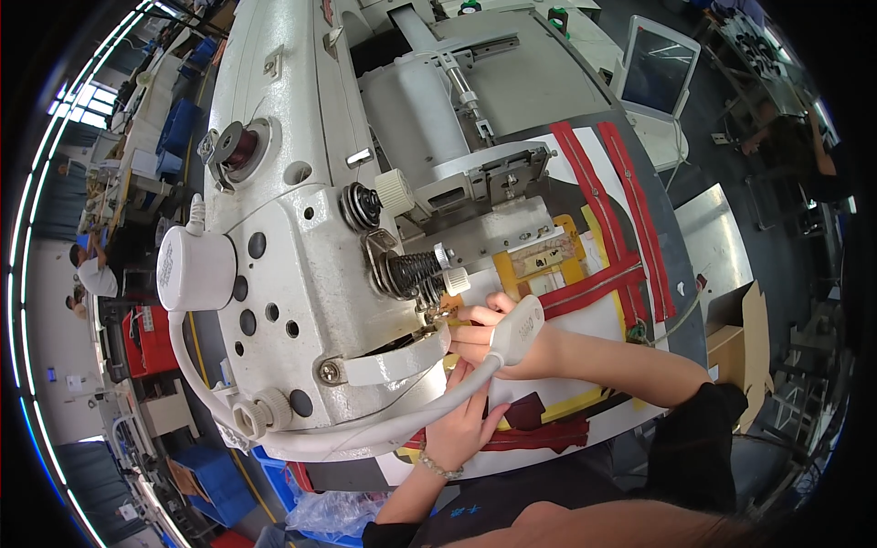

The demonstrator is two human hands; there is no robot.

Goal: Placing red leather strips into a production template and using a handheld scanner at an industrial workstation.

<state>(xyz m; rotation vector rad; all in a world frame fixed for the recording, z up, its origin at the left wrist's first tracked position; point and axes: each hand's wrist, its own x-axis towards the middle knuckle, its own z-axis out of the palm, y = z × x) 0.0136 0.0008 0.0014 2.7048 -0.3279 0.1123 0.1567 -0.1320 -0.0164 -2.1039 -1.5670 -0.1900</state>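
Both hands work beneath the front of a large white sewing machine (301, 274). My left hand (457, 429), with a beaded bracelet at the wrist, lies flat on the work surface, fingers stretched forward and thumb apart. Beyond it, my right hand (502, 352) reaches in from the right with bent fingers close together by the needle area. Anything in those fingers is hidden by the machine and a white lamp head (518, 331). A dark red fabric piece (524, 411) sits beside my left thumb, near a red zipper (548, 436). Another red zipper (589, 287) runs right of my right hand.
Two long red zippers (639, 219) lie at the right. A yellow clamp plate (571, 247) stands behind my hands. The lamp's thick white cable (365, 434) curves across the front. A screen (656, 73) is at the far right, and a cardboard box (740, 352) stands beside the table.
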